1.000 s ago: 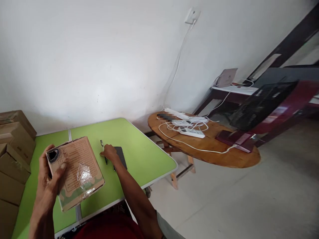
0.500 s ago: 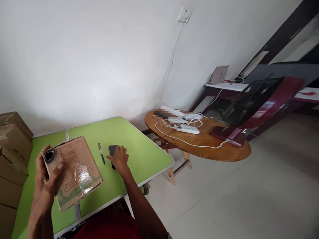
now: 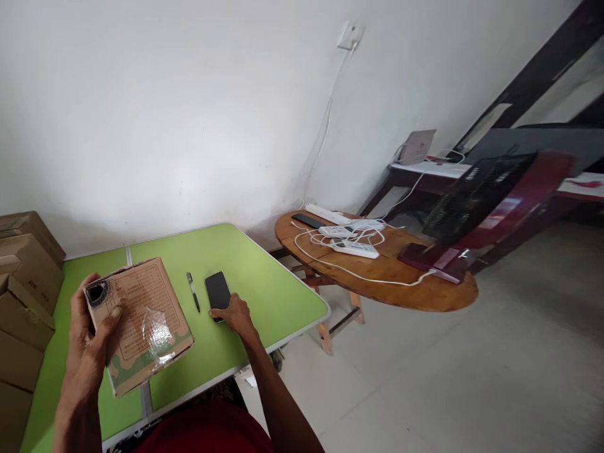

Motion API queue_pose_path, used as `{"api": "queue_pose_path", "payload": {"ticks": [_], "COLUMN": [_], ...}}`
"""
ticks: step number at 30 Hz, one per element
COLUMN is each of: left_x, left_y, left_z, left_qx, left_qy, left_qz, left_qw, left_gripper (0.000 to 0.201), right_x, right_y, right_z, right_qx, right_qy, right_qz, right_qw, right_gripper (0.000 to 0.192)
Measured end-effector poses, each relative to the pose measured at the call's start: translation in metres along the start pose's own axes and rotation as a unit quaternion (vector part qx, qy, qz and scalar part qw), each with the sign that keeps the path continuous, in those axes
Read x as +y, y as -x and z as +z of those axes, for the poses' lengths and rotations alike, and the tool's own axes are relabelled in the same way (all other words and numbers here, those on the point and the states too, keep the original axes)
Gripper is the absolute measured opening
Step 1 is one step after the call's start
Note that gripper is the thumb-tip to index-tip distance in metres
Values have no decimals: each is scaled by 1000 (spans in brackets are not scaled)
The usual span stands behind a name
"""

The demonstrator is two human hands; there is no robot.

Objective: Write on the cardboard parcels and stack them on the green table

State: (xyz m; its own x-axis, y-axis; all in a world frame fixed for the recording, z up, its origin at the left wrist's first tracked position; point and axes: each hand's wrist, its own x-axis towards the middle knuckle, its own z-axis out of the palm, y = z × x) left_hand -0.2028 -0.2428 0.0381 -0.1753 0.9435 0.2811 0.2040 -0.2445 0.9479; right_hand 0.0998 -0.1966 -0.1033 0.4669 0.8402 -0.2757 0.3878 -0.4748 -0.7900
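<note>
1. Head view, hands. We see the left hand held above the near left part of the green table. Its grip is closed on a cardboard box, thumb over the top face at the torn corner, and the box is tilted off the surface. The right hand rests palm-down on the table, fingers spread and gripping nothing, its fingertips touching the near end of a black phone.

2. Head view, the key relation. We note that the phone lies flat just ahead of the right hand, its long axis running away from the person towards the wall. A pen lies just left of the phone, roughly parallel to it and apart from it, between phone and box. The right hand is the nearer to both.

3. Head view, counts. We count one held box, one phone and one pen on the green table. Several stacked cartons stand at its left edge. On the round wooden table, well apart to the right, lie white power strips with tangled cords.
</note>
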Motion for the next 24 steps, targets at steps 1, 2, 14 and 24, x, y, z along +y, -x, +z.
{"api": "queue_pose_path", "payload": {"ticks": [1, 2, 14, 24], "left_x": [-2, -4, -2, -9], "left_y": [-1, -1, 6, 14], "left_z": [0, 0, 0, -10], "left_qx": [2, 2, -24, -21], "left_qy": [1, 4, 23, 18], "left_qz": [4, 7, -6, 36], "left_qw": [1000, 1000, 999, 999], "left_gripper": [80, 82, 89, 105], "right_x": [4, 8, -33, -107], "right_y": [1, 2, 106, 194], "right_z": [-4, -8, -37, 24], "right_qx": [-20, -41, -287, -500], "right_qy": [-34, -69, -520, -521], "right_qz": [1, 1, -115, -139], "right_qw": [999, 997, 796, 678], "right_gripper": [43, 36, 66, 69]}}
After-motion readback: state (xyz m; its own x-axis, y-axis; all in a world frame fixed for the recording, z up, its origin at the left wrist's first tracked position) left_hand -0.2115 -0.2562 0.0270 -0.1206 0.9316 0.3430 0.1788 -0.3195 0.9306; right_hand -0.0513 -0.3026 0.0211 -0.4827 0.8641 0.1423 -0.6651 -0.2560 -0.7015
